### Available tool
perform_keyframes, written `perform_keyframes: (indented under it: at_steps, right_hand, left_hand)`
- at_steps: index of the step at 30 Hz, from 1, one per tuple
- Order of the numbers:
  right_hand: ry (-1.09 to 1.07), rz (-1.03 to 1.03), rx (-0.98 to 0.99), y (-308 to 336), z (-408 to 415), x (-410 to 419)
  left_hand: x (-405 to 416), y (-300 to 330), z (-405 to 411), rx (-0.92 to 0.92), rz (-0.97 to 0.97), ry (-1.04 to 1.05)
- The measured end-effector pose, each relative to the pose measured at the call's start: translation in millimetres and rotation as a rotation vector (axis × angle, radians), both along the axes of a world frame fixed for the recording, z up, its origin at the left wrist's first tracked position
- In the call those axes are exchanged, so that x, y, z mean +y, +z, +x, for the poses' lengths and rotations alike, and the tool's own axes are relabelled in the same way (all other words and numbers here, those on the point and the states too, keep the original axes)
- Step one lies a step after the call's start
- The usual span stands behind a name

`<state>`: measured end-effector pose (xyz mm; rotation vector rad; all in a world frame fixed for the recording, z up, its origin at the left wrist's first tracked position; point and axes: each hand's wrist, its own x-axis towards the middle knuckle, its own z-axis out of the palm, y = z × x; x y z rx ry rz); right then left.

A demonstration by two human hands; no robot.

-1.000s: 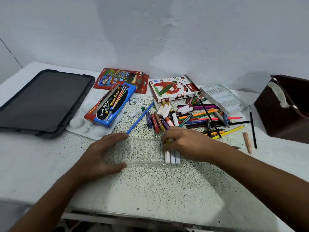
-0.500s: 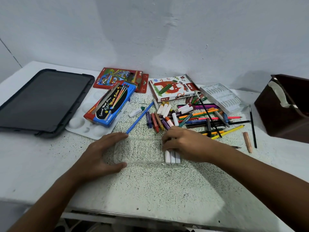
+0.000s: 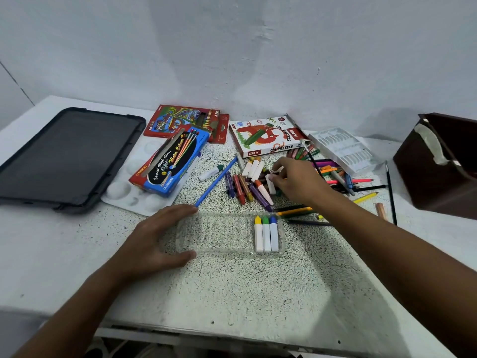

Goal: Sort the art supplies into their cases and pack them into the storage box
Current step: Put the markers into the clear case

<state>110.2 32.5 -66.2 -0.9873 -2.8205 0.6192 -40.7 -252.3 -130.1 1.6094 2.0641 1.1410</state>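
A clear plastic pastel tray [image 3: 219, 233] lies on the speckled table. Three white-wrapped pastels [image 3: 266, 235] with yellow, green and blue tips lie in its right end. My left hand [image 3: 157, 239] rests flat against the tray's left end, fingers straight. Beyond the tray, my right hand [image 3: 296, 180] reaches into the pile of loose pastels and pencils [image 3: 247, 187] and pinches a white-wrapped pastel [image 3: 270, 183]. The oil pastels box [image 3: 265, 138] lies behind the pile. The brown storage box [image 3: 438, 161] stands at the far right.
A dark lid or tray [image 3: 64, 156] lies at the left, beside a white paint palette [image 3: 134, 182] under a blue water colours box [image 3: 173, 161]. A red pencil box [image 3: 185, 122] and a white ribbed insert [image 3: 340, 148] lie at the back. Thin brushes [image 3: 391, 192] lie right.
My right hand has left the tray, where it set the third pastel, and moved up into the pile to pinch another pastel. The left hand has stayed put.
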Motion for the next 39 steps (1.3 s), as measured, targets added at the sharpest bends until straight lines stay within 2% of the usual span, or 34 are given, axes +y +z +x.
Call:
perform_keyframes:
  at_steps: [13, 20, 25, 29, 39]
  right_hand:
    - [-0.121, -0.036, -0.080, 12, -20, -11]
    - [-0.041, -0.227, 0.104, 31, -8, -30]
    - [0.113, -0.319, 0.050, 27, 10, -64]
    - [0.191, -0.225, -0.018, 13, 16, -79]
    - [0.230, 0.008, -0.039, 0, 25, -79]
  left_hand:
    - [0, -3, -1, 0.021, -0.012, 0.001]
    - [0, -3, -2, 0.021, -0.007, 0.001]
    - [0, -4, -2, 0.020, -0.024, 0.011]
    - [-1, -5, -2, 0.023, -0.027, 0.015]
    - [0, -4, 0, 0.019, -0.026, 0.018]
